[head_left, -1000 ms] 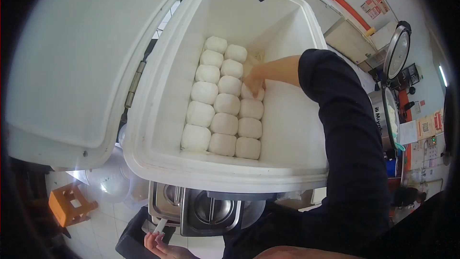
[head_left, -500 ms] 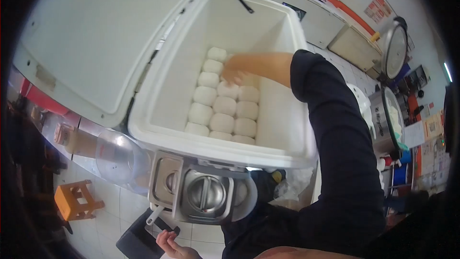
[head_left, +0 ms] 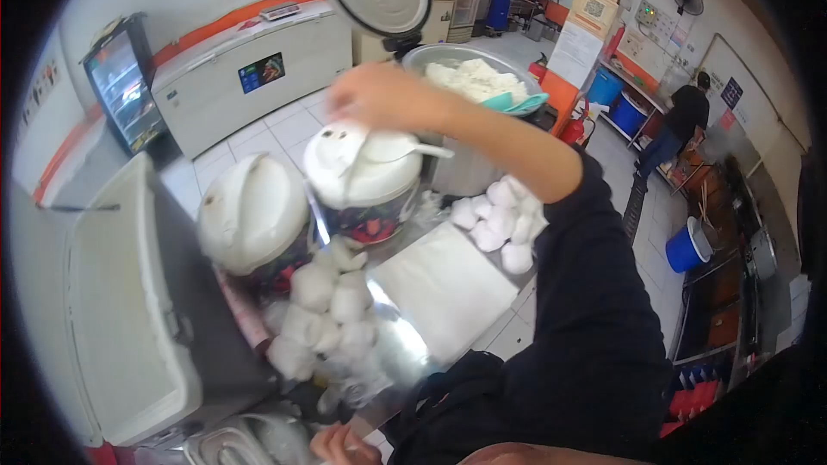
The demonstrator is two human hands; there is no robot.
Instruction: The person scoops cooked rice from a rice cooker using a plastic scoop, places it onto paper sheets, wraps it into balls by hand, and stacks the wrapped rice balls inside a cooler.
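My right hand (head_left: 362, 99) is raised above a white-lidded bucket (head_left: 362, 170), its fingers smeared by motion; whether they hold anything is unclear. A white spoon (head_left: 401, 151) lies on that lid. At the bottom edge, my left hand (head_left: 345, 446) has loosely curled fingers and shows nothing in them. Below my right arm lies a stack of white paper sheets (head_left: 444, 288). Round white bundles (head_left: 314, 327) are piled left of the sheets, and more white bundles (head_left: 500, 220) sit to their right. A large pot (head_left: 419, 60) of white rice (head_left: 482, 79) stands behind.
A second white-lidded bucket (head_left: 254, 215) stands left of the first. The open cool box (head_left: 172, 293) is at far left, metal containers (head_left: 245, 443) below. A teal cloth (head_left: 517, 105) lies on the pot's rim. A person (head_left: 687, 116) stands at the far right.
The view has swung right, away from the cool box's inside. My right hand has left the rows of white bundles in the box and is now over the bucket.
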